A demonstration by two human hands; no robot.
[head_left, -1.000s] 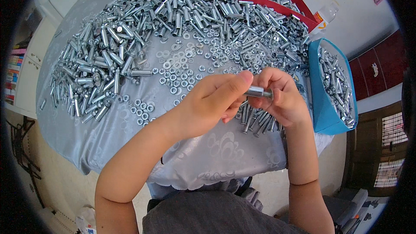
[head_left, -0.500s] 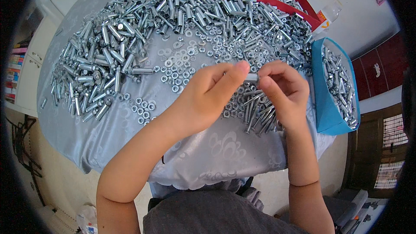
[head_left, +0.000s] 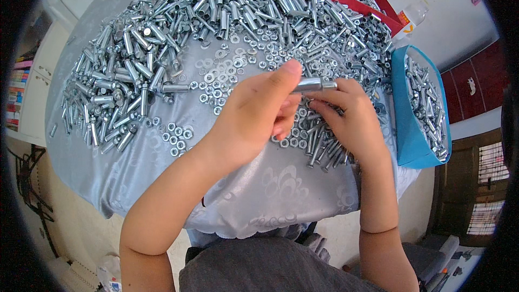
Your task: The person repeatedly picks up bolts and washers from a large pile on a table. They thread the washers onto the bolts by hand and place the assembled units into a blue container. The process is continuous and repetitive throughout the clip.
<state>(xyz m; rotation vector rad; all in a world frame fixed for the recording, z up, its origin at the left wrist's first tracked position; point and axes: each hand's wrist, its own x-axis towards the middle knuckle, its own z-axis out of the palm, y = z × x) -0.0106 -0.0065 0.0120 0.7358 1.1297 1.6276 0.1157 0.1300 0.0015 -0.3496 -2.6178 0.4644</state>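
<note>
The silver-clothed table (head_left: 162, 184) carries the same heap of metal sleeves (head_left: 178, 38) from nine to one o'clock, with the blue bin (head_left: 411, 135) at three. The left hand (head_left: 254, 116) and right hand (head_left: 354, 121) have risen slightly since half a second ago, both still pinching one metal sleeve (head_left: 313, 84) at centre, now more level.

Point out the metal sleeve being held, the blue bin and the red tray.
metal sleeve (head_left: 312, 84), head view, middle of its barrel.
blue bin (head_left: 406, 130), head view, its outer left wall.
red tray (head_left: 346, 1), head view, its near rim.
</note>
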